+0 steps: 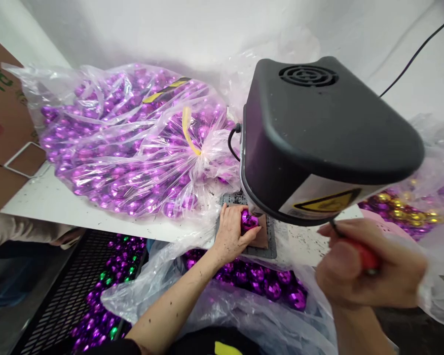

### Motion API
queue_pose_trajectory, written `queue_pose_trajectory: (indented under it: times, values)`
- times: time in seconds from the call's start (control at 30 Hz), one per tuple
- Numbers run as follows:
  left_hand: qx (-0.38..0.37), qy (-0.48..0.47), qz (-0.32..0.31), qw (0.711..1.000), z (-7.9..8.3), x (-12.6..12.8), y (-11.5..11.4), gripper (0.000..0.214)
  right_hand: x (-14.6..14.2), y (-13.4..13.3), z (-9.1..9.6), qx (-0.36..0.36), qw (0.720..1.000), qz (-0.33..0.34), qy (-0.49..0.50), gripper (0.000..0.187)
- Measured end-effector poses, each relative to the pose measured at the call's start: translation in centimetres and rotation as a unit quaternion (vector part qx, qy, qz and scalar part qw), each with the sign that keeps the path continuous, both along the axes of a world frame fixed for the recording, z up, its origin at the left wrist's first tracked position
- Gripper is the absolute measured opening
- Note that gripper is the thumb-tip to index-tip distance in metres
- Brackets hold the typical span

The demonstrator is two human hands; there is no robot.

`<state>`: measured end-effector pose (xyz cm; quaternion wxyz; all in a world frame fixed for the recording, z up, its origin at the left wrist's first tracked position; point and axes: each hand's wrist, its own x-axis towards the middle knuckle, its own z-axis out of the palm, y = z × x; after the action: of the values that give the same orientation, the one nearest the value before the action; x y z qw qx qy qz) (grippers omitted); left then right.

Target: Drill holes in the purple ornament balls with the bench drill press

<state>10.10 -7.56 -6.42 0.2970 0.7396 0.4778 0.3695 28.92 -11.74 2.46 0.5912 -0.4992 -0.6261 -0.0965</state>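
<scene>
A shiny purple ball [248, 220] is being pinched between the thumb and fingers of the left hand [231, 231], apparently because so round a thing would otherwise be rolling away. It is being held over a brown pad [260, 240], which is being carried by a grey base plate [270, 250] on the worktop [144, 224], at the lower edge of the black machine housing [318, 123]; whether the two are touching cannot be told. The hand is being kept low at the ball's near side, presumably so that the fingers are not being caught between housing and plate. A red handle [361, 254] is being gripped by the closed, blurred right hand [377, 268], likely for leverage on the housing. More purple balls [274, 288] are being held in clear plastic [244, 305] just below the worktop's near edge, probably for easy reach. Farther left, a bulging bag [126, 148] of purple balls is being kept gathered at its neck by a yellow tie [187, 128], seemingly against spilling.
</scene>
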Motion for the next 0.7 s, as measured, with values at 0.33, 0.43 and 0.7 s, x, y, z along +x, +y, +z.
queue_pose_trajectory:
  times: [0.33,0.43,0.7]
  values:
    - [0.099,0.096,-0.113,0.984,-0.6,-4.0,-9.0,0.062,-1.0,4.6,6.5,0.065,0.993,-0.086,0.039,0.05]
    - [0.108,0.06,-0.106,0.987,0.9,-4.6,-7.0,0.061,-0.8,4.7,6.1,0.07,0.993,-0.073,0.06,0.043]
    - [0.081,0.152,0.043,0.984,1.2,-3.7,11.4,0.031,-0.8,4.5,6.7,0.069,0.992,-0.1,0.035,0.045]
